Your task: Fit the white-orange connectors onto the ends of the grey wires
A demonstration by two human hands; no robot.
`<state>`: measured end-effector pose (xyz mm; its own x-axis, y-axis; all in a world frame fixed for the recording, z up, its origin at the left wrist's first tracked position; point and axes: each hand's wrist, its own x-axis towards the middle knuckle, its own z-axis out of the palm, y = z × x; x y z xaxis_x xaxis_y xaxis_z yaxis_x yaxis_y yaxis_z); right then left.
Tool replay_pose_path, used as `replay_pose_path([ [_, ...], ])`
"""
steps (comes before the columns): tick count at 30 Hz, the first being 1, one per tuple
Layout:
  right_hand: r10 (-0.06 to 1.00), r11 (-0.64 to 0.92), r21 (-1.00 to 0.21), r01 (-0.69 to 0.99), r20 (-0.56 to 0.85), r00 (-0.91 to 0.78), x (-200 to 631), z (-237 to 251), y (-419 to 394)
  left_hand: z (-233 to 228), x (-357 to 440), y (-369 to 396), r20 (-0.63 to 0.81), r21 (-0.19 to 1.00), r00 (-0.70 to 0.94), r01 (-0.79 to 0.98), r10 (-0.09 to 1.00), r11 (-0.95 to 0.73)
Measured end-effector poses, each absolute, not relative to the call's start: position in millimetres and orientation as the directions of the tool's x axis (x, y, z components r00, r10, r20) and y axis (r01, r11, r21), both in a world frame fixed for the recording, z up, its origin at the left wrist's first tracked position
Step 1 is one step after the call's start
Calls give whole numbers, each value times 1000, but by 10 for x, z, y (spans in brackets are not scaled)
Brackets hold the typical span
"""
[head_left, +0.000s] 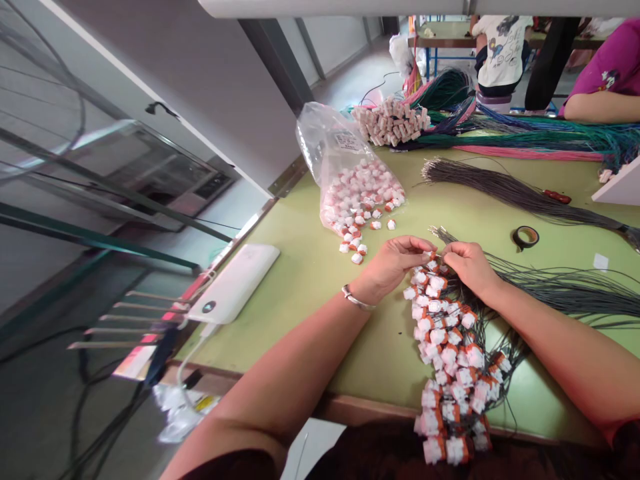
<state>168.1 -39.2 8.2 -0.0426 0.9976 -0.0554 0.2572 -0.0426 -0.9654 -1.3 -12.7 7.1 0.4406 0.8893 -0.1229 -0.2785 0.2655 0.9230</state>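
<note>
My left hand (397, 261), with a bracelet at the wrist, pinches a small white-and-orange connector housing (432, 256) between thumb and fingertips. Close against it, my right hand (467, 265) has its fingers closed on a thin dark wire, whose tip is hidden at the housing. Below both hands hangs a thick cluster of white-and-orange connectors (450, 353) on dark wires, reaching over the table's front edge. Loose dark wires (555, 287) run from beside my right hand toward the right, their bare metal ends (440, 232) just beyond my fingers.
An open plastic bag (333, 160) spills connectors (357, 248) onto the green table (300, 293). A white power bank (235, 283) lies left; black tape (525, 237), another dark wire bundle (490, 183) and a red-handled tool (557, 196) lie right. Coloured wires (525, 137) lie behind. Other people sit beyond.
</note>
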Motion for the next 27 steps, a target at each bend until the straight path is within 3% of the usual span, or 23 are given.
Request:
replay_pose_path([
  [3, 993, -100, -975, 200, -111, -45, 1683, 114, -393, 78, 19, -157, 43, 983, 401, -180, 915, 33],
  [6, 990, -122, -978, 167, -133, -55, 1693, 132, -394, 64, 59, -183, 114, 989, 405, -132, 907, -65],
  [11, 989, -118, -983, 139, -129, -77, 1704, 114, -392, 34, 94, -185, 94, 992, 417, -120, 904, -48],
  [15, 993, -120, -991, 60, -121, -13, 1694, 97, -391, 8, 85, -163, -14, 965, 376, -238, 927, 111],
  [18, 994, -100, -990, 100, -96, 42, 1686, 86, -400, -20, 73, -152, -65, 946, 356, -277, 932, 172],
  [21, 996, -74, -980, 186, -64, 56, 1684, 72, -415, -30, 73, -156, -50, 957, 353, -252, 934, 146],
  [27, 995, -93, -978, 185, -88, 34, 1681, 37, -412, 17, 115, -198, 27, 992, 362, -122, 932, 19],
])
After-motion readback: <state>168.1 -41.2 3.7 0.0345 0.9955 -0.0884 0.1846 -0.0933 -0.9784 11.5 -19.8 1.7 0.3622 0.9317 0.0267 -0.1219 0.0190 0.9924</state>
